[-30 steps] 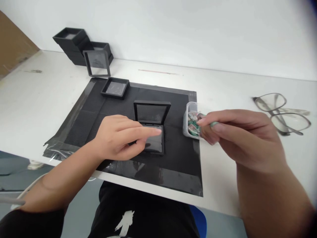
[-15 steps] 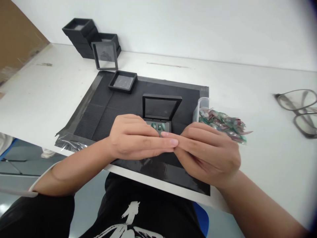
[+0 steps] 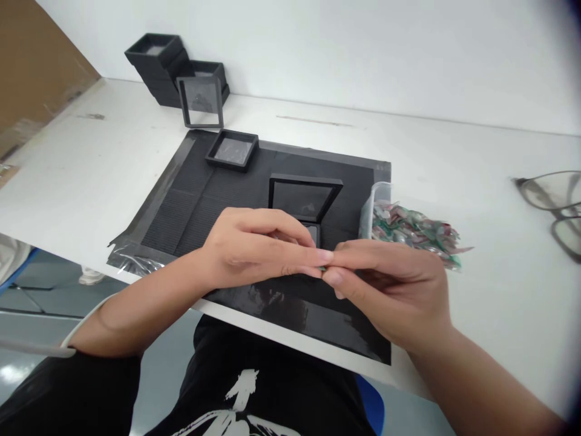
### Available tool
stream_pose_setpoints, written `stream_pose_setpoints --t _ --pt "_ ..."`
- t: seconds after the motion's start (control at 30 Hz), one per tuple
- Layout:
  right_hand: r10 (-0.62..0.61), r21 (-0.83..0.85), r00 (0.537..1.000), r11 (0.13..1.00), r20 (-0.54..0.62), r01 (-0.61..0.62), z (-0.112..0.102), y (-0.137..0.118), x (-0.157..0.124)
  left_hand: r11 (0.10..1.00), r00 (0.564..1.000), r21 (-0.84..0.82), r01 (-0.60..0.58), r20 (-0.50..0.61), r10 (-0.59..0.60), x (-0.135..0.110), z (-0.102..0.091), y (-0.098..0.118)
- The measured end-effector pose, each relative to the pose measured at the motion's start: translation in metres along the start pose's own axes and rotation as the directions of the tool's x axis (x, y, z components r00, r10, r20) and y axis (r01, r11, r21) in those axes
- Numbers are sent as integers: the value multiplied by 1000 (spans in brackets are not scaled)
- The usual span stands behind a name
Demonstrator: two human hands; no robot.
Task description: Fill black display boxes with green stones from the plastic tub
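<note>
**Both hands meet over a small green piece**

The right hand, over the clear plastic tub of shiny green-and-pink pieces a second ago, has come across to the left hand. The left grip seems to pinch a small green piece, just a sliver showing in front of the open black square frame. The right thumb and forefinger converge there; what they pinch cannot be told. Handling has apparently shifted from tub to piece.
</note>
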State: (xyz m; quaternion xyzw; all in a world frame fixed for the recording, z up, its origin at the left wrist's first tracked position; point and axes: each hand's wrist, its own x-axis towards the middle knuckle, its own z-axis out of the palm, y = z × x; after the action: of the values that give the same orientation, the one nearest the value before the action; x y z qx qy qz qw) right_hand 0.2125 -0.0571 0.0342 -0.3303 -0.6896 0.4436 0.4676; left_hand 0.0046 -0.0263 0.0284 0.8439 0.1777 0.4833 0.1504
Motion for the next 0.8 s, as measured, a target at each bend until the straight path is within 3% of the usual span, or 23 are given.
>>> stream_pose_setpoints --t 0.2,0.37,0.57,0.8 --pt "80 123 996 989 -26 -76 3 3 -2 992 999 124 31 -21 -29 -2 -1 3" --pt "118 121 990 985 75 -127 7 7 -4 978 999 203 -43 -19 48 -3 -3 -1" --pt "-67 -256 998 964 8 66 10 1 -6 964 989 245 -99 -83 123 -2 -3 -2" --pt "-297 -410 954 865 49 290 10 3 -6 922 970 302 -243 51 239 -5 -11 -8"
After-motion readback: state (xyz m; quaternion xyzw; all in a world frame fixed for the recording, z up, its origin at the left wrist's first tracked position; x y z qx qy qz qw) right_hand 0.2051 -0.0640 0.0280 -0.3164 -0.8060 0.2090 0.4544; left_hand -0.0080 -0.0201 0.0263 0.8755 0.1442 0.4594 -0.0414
